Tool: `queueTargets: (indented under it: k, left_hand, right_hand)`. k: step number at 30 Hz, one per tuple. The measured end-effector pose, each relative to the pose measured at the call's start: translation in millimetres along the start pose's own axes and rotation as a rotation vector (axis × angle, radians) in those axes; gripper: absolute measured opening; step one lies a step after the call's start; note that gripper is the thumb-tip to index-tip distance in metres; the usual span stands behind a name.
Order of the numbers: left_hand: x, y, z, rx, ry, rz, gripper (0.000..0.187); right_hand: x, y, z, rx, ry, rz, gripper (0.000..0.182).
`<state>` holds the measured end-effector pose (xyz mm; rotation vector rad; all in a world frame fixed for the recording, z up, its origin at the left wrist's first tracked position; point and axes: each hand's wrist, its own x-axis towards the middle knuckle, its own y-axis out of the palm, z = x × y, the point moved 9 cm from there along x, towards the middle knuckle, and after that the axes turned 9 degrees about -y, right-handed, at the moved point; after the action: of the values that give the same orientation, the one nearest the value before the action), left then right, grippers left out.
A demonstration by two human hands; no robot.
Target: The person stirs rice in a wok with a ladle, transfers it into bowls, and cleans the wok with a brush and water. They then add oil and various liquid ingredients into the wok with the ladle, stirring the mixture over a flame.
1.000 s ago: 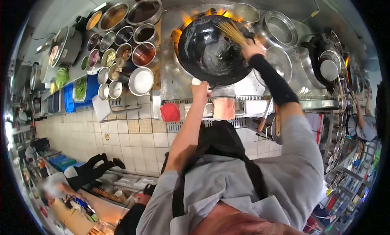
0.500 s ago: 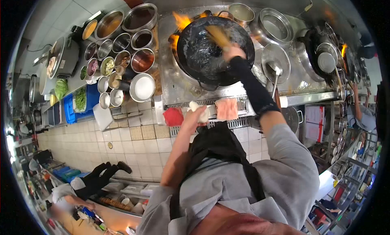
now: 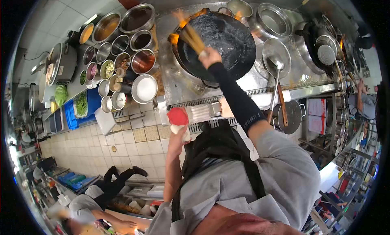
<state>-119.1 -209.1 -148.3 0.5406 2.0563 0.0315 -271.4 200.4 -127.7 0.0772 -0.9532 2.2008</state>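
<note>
In the head view, my right hand (image 3: 211, 58), its forearm in a black sleeve, grips a bamboo wok brush (image 3: 192, 39) that is blurred by motion. The brush is over the left side of a large black wok (image 3: 227, 48), whose inside looks wet. Flames (image 3: 174, 38) rise at the wok's left edge. Down at the stove's front edge, my left hand (image 3: 177, 141) is closed on a white cloth (image 3: 177, 129). Just beyond it is a red cloth (image 3: 177, 116), close against the white one. A pale pink cloth (image 3: 225, 108) lies on the front ledge to the right.
Left of the stove stand several metal bowls of sauces and ingredients, among them a bowl of white powder (image 3: 144, 89). A strainer (image 3: 276, 58) with a ladle in it rests right of the wok. Another person (image 3: 97, 202) is behind at the lower left.
My right hand has swept the brush left across the wok. My left hand has moved left and back with the white cloth, toward the red one. The person behind has shifted.
</note>
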Motion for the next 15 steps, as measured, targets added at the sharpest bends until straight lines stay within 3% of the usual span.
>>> queueTargets:
  k: [1, 3, 5, 6, 7, 9, 11, 13, 14, 15]
  left_hand:
    - [-1.5, -2.8, 3.5, 0.004, -0.014, -0.021, 0.033]
    - [2.0, -4.5, 2.5, 0.013, -0.027, -0.068, 0.034]
    - [-2.2, -6.1, 5.2, 0.054, -0.009, -0.051, 0.034]
    - [1.3, -3.4, 1.4, 0.067, -0.014, -0.023, 0.032]
    - [4.8, 0.8, -2.1, 0.075, -0.016, 0.002, 0.030]
    - [7.4, -2.5, 2.3, 0.055, -0.001, -0.003, 0.030]
    - [13.1, -7.7, 0.0, 0.044, 0.019, 0.007, 0.030]
    - [4.8, -12.9, -5.1, 0.006, 0.028, -0.017, 0.032]
    - [-2.9, -16.6, -9.6, -0.017, 0.033, -0.029, 0.032]
    - [-8.2, -21.4, -9.7, -0.039, 0.035, -0.041, 0.032]
  right_hand:
    - [-32.3, 0.8, 15.7, 0.049, -0.049, 0.050, 0.042]
    - [-42.4, -24.5, 41.4, -0.166, -0.066, 0.190, 0.041]
    - [13.7, -9.5, -27.7, -0.123, 0.134, 0.207, 0.039]
    - [35.3, -32.4, -31.7, -0.027, 0.108, -0.048, 0.037]
    - [43.9, -34.0, -41.2, -0.048, 0.209, -0.180, 0.036]
    - [31.7, -11.8, -16.0, -0.113, 0.058, -0.053, 0.035]
    - [-22.0, -7.9, 0.4, -0.078, -0.057, 0.219, 0.033]
    - [-78.0, -60.9, 43.8, -0.195, -0.246, 0.454, 0.045]
    - [-103.7, -83.2, 21.5, -0.219, -0.289, 0.474, 0.048]
    - [-117.4, -110.1, -5.0, -0.357, -0.115, 0.664, 0.052]
